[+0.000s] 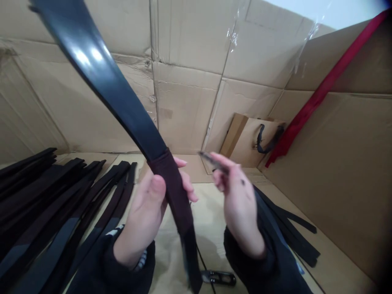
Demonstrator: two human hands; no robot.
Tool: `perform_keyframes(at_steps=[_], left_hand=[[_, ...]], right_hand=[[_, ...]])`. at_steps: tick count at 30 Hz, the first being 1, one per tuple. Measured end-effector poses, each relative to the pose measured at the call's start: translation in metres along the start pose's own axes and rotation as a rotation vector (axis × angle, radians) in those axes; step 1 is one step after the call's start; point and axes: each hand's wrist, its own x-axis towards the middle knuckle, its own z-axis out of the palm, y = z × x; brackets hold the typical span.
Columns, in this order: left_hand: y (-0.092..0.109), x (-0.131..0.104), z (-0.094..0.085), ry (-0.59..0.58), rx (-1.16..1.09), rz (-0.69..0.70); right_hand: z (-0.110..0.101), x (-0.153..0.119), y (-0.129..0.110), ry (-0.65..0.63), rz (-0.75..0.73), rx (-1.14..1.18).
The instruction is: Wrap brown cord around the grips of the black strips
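Observation:
My left hand [145,206] is wrapped round the dark brown wrapped section of a long curved black piece [122,98], thumb in front and fingers behind. The piece slants from the upper left down to the bottom centre, its upper part glossy. To the right, my right hand [240,200] pinches a thin, dark, pointed tool [214,161], blurred, its tip toward the left and apart from the black piece. Near the bottom edge lies a pair of small black thread snips [219,278], beside the lower end of the piece, with a thin dark cord next to it.
Several dark curved strips [58,204] lie in a pile at the left; more black strips [290,228] lie at the right. Cardboard walls [186,106] surround the surface. A paper bag [245,139] stands at the back, and a red strip [324,90] hangs at the right.

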Motion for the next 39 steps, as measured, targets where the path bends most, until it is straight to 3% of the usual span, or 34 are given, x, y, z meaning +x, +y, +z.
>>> perform_keyframes(at_steps=[3,8,13,15,24,39], left_hand=[[0.004,0.0,-0.001,-0.1,-0.168,-0.157],[-0.011,-0.005,-0.004,-0.3,-0.395,-0.508],[-0.02,-0.017,-0.004,-0.286,-0.399,-0.669],[-0.019,-0.02,-0.002,-0.261,-0.37,-0.721],[-0.014,-0.026,0.006,-0.264,-0.332,-0.763],[-0.009,-0.026,0.008,-0.276,-0.299,-0.801]], right_hand=[[-0.019,0.005,-0.015,0.031,-0.129,0.103],[-0.036,0.003,-0.032,-0.006,-0.149,0.298],[-0.045,0.01,-0.028,-0.192,-0.007,0.335],[-0.047,0.014,-0.025,-0.239,-0.022,0.326],[-0.036,0.011,-0.023,-0.055,-0.193,0.22],[-0.037,0.009,-0.025,-0.05,-0.22,0.22]])
